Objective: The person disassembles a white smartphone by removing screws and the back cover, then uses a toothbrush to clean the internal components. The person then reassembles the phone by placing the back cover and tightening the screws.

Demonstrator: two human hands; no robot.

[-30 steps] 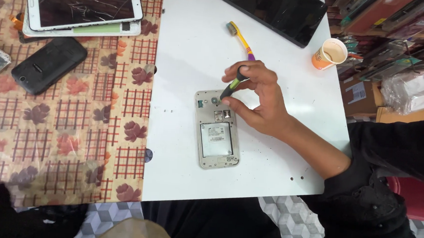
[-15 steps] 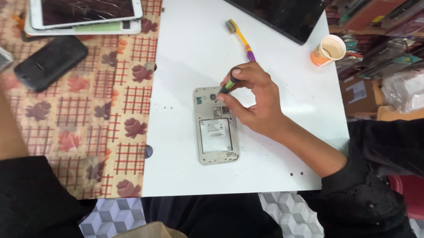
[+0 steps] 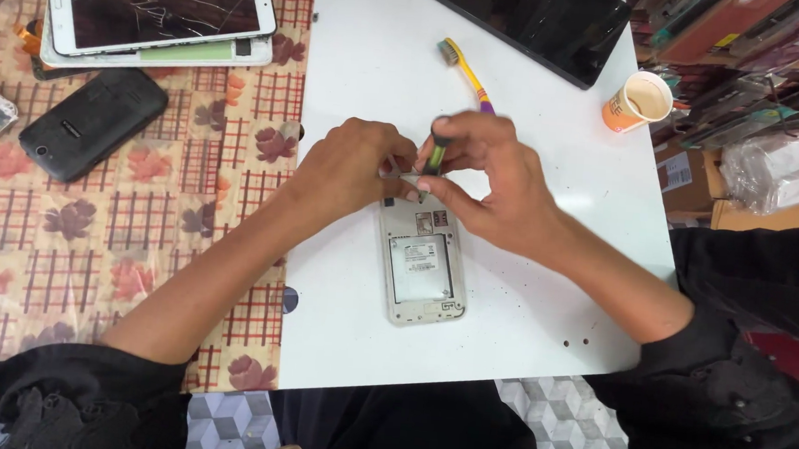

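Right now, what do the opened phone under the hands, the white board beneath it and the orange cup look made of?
Opened pale phone with its back cover off: looks like cream plastic frame, satin; a paper-like label sits in the battery bay. White board under it: smooth, matte, probably laminate or painted wood, with small dark specks. Orange cup: likely paper, with a thin rolled rim. Right hand holds a green-handled tool; left hand steadies the phone.

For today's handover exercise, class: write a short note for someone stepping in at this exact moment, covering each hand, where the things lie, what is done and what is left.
Left hand: steadies the top end of the opened phone on the white board.
Right hand: grip on a small green-handled screwdriver, tip down at the phone's top edge.
Done: back cover is off and the battery bay is empty.
Left: the work at the top edge goes on; its screws are hidden by the fingers.
Nearby: toothbrush, paper cup, dark tablet.
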